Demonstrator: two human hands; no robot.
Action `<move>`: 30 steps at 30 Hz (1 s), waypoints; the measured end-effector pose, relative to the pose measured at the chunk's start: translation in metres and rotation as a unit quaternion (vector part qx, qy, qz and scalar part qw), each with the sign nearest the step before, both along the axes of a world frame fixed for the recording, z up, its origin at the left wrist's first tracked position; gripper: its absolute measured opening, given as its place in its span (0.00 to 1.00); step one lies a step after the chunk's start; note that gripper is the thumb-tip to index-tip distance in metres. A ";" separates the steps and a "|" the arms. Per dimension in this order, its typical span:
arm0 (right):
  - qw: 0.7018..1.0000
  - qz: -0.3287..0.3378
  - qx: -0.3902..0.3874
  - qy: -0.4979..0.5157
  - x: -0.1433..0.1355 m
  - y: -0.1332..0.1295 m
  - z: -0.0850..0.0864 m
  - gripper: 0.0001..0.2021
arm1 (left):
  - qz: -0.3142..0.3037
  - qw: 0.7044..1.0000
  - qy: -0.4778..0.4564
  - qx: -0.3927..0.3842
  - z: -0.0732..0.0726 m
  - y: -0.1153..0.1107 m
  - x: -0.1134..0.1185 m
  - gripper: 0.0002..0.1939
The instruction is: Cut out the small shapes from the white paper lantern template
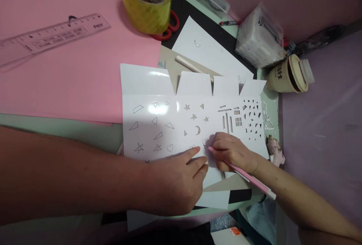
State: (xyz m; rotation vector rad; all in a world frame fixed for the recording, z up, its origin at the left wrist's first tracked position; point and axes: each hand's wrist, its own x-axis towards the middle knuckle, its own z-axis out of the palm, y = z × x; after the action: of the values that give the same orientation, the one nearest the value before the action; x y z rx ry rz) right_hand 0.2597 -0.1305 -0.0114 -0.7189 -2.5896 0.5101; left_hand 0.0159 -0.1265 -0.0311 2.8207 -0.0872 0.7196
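A white card sheet (181, 124) with flaps along its far edge lies before me, with cut-out stars, a crescent and small triangles, and other shapes drawn in pencil. My right hand (232, 152) grips a slim pink craft knife (251, 179), its thin tip touching the card at a drawn heart (205, 142). Flat on the card to the left of the tip rests my left hand (181, 179), fingers stretched out and holding nothing. It partly covers another drawn heart.
Pink paper (70, 71) bears a clear ruler (56, 39). Behind the card are a yellow tape roll (144, 11), red-handled scissors (172, 26), a white stick (192, 67) and a plastic box (258, 37). A cup (285, 75) and paper scraps (267, 116) are at the right.
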 end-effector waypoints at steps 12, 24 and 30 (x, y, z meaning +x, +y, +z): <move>0.996 0.083 -0.010 -0.018 0.008 0.012 0.001 0.05 | 0.009 1.000 0.008 0.003 0.003 0.000 0.000 0.12; 0.994 0.107 0.019 -0.001 0.007 0.019 0.000 0.11 | 0.035 0.999 -0.007 -0.032 -0.001 -0.008 0.003 0.11; 0.991 0.132 0.006 -0.009 0.008 0.023 0.002 0.11 | 0.040 0.998 -0.008 -0.047 -0.003 -0.010 0.004 0.11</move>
State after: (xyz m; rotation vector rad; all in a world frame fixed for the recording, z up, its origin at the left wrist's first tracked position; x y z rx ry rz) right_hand 0.2676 -0.1072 -0.0090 -0.3775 -2.7178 0.5692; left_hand 0.0198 -0.1363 -0.0338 2.7432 0.0559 0.7442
